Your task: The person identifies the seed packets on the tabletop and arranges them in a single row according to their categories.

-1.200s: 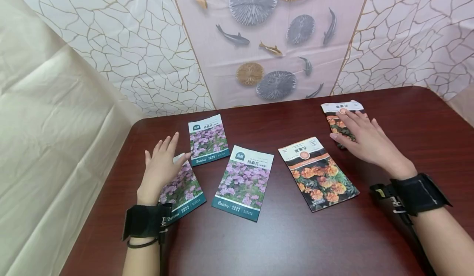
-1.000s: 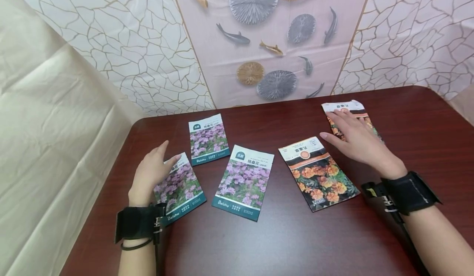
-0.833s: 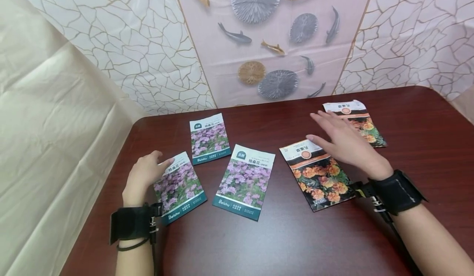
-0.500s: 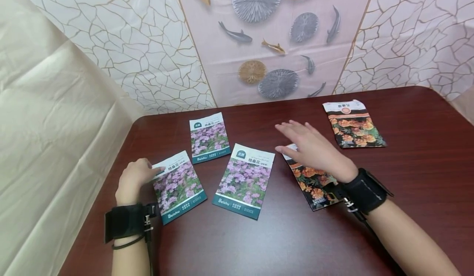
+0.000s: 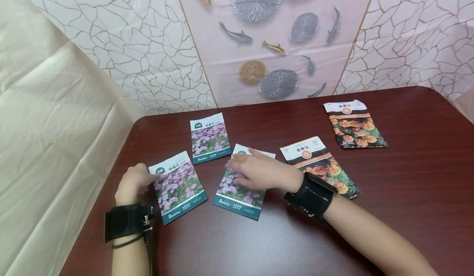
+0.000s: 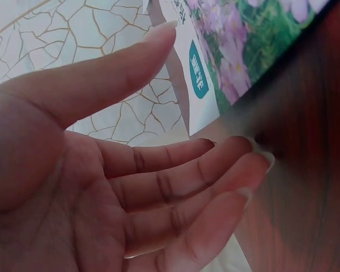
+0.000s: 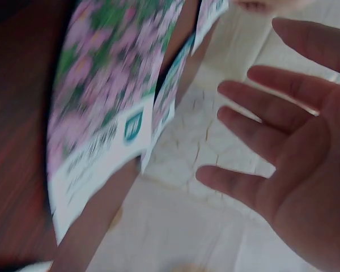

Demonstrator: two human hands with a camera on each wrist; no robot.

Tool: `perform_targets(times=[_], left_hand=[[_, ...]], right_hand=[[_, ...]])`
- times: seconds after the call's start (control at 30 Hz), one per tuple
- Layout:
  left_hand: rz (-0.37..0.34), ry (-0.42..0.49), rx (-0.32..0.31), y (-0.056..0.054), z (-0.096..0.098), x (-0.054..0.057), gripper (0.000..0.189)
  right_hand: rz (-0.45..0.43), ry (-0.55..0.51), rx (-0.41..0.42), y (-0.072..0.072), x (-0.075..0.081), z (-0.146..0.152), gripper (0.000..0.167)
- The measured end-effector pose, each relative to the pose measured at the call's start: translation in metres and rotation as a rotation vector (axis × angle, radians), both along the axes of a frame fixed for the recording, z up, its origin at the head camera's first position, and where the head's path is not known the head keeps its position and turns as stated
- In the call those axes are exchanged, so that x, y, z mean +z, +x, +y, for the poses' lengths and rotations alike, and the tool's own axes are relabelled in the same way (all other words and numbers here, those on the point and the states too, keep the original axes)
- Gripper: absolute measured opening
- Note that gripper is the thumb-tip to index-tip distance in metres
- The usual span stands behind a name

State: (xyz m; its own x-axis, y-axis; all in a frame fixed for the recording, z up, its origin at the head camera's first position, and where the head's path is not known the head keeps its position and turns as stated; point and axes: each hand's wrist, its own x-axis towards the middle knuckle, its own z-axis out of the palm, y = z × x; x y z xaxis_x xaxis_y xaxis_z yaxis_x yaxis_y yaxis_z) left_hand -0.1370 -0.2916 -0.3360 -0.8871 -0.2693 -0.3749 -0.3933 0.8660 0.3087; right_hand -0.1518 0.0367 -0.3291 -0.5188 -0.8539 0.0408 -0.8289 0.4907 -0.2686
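One bare left hand (image 5: 134,182) has its thumb by the upper corner of a thin, rectangular white-and-teal packet with purple flowers (image 5: 179,187) in the head view, while the bare right hand (image 5: 259,170) hangs over a matching thin central packet (image 5: 238,200). Ahead of and between them lies a third purple-flowered packet (image 5: 210,140); partly behind the right hand's black fabric wristband (image 5: 312,194) is a flat black packet with orange flowers (image 5: 329,167), which the band might snag and drag if the arm dipped. In the left wrist view, thumb and fingers stand apart, nothing clamped; whether the thumb touches the packet cannot be told. A sideways push there could crease so thin a corner. In the right wrist view, the fingers are spread, nothing between them, with the central packet beyond their tips; closing too soon would probably miss it.
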Motion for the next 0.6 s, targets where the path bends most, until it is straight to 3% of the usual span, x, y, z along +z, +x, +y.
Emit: perform_targets(times=[0.2, 0.33, 0.6], left_hand=[[-0.008, 0.058, 0.019, 0.0, 0.002, 0.0, 0.037], [-0.017, 0.089, 0.019, -0.002, 0.001, 0.0, 0.037], [-0.039, 0.134, -0.009, -0.002, -0.002, 0.0, 0.039]], right_hand=[[-0.081, 0.085, 0.137, 0.013, -0.005, -0.028, 0.041], [-0.089, 0.132, 0.208, 0.02, -0.009, -0.042, 0.04], [-0.11, 0.207, 0.263, 0.025, -0.019, -0.054, 0.039]])
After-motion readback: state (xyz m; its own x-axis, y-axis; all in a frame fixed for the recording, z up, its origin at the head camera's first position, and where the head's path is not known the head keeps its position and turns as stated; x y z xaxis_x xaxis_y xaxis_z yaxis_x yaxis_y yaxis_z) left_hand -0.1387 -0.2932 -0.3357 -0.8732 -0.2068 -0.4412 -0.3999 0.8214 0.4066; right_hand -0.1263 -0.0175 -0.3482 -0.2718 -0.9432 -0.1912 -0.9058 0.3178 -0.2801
